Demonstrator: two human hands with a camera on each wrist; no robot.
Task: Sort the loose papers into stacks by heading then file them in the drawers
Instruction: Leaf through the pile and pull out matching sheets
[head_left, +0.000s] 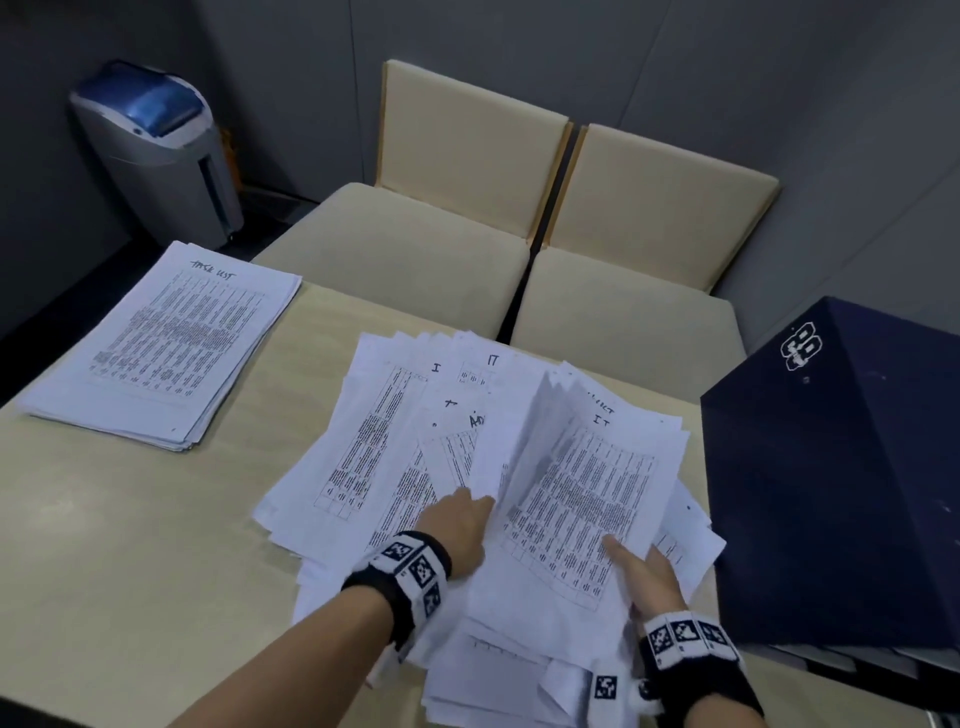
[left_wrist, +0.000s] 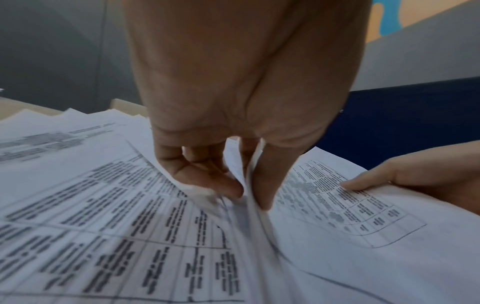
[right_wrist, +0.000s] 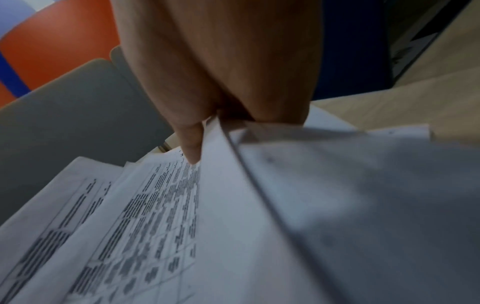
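At the far left corner of the desk (head_left: 130, 545) lies a squared stack (head_left: 166, 343) headed "Task List". To its right, mid-desk, the loose papers (head_left: 374, 447) lie fanned, some headed "IT". The left hand (head_left: 457, 525) pinches a few raised sheets (head_left: 524, 441) between thumb and fingers, standing them on edge. Just right, the right hand (head_left: 644, 571) clamps the near edge of an "IT" sheet (head_left: 582, 499), thumb on top, fingers beneath. A dark blue cabinet (head_left: 841, 467) stands at the right edge.
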